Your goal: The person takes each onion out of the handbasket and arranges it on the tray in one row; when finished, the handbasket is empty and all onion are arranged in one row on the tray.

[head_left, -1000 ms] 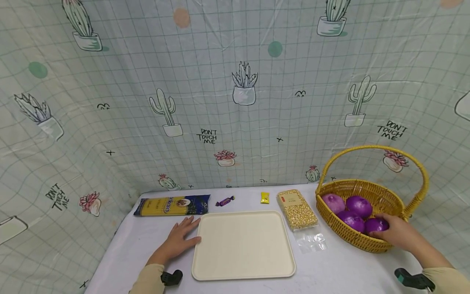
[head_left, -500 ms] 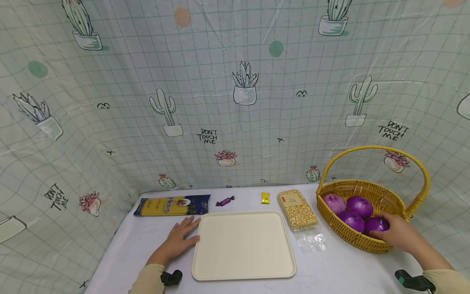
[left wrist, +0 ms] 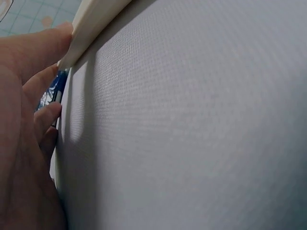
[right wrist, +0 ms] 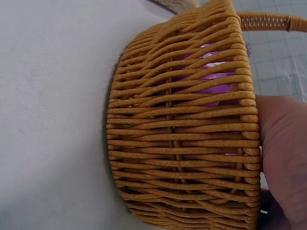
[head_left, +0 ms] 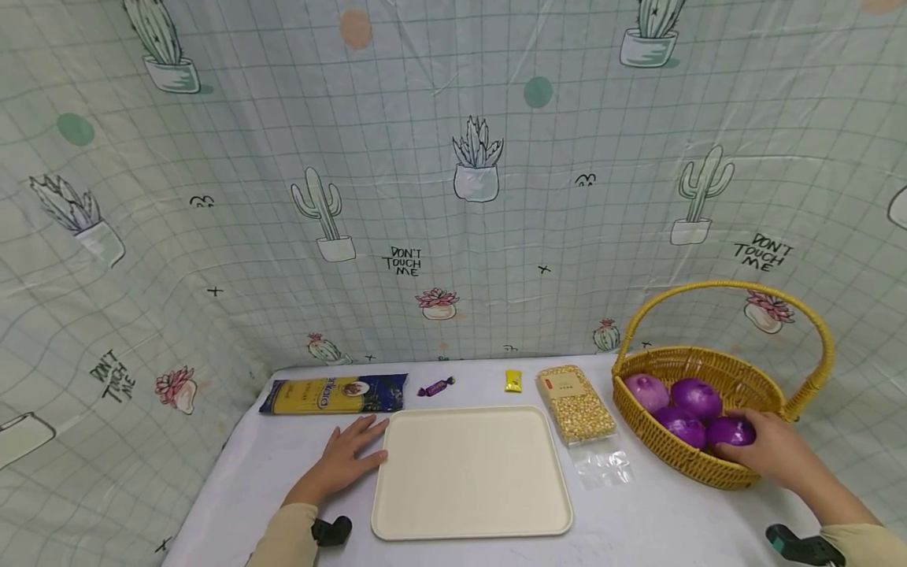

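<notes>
My right hand point(head_left: 775, 453) reaches over the near rim of a yellow wicker basket point(head_left: 655, 439). Its thumb and fingers hold a purple onion point(head_left: 730, 431), which sits at the basket's near right side. Other onions point(head_left: 696, 399) lie beside it, one of them paler. In the right wrist view the woven basket wall point(right wrist: 182, 124) hides most of the onions, and the hand point(right wrist: 288, 148) passes over the rim. On the left, my left hand point(head_left: 343, 461) lies with fingers spread, its thumb at the left edge of a cream tray point(head_left: 471, 472).
Behind the tray lie a yellow and blue pasta packet point(head_left: 333, 394), a purple wrapped candy point(head_left: 435, 387) and a small yellow packet point(head_left: 513, 381). A clear bag of corn kernels point(head_left: 577, 405) lies between tray and basket. The basket's tall handle point(head_left: 716, 284) arches above it.
Both hands hold nearly the same pose. The whole head view shifts very slightly.
</notes>
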`<state>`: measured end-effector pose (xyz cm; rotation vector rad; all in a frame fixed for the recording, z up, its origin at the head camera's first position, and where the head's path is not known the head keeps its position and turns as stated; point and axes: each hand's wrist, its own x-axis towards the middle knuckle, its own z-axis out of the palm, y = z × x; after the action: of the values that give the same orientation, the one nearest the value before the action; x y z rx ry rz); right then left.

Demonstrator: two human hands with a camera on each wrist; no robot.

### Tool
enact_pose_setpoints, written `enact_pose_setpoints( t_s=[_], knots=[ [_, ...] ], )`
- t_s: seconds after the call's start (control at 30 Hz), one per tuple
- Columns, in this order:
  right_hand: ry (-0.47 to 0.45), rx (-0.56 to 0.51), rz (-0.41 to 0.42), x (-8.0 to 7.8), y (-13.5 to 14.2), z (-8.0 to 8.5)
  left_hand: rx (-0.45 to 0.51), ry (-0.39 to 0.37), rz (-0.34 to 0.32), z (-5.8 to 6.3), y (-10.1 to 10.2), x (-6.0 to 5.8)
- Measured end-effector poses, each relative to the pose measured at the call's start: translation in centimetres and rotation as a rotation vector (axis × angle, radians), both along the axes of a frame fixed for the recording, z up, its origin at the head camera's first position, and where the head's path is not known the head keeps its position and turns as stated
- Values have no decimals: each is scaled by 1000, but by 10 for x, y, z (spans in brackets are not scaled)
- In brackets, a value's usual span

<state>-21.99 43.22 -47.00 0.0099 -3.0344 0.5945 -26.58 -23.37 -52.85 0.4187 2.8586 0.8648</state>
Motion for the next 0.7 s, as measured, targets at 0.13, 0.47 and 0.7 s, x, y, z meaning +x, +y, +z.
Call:
enact_pose_setpoints(
  t_s=[0.13,0.47,0.7],
  knots=[
    [18,2,12,0,1,0,4,-9,0,2,1,0],
    [28,8,15,0,-2,8,1,-23,-6,1,0,-2],
    [23,14,-10,3,-9,15,13,-25,-18,0,-2,-3]
  ],
)
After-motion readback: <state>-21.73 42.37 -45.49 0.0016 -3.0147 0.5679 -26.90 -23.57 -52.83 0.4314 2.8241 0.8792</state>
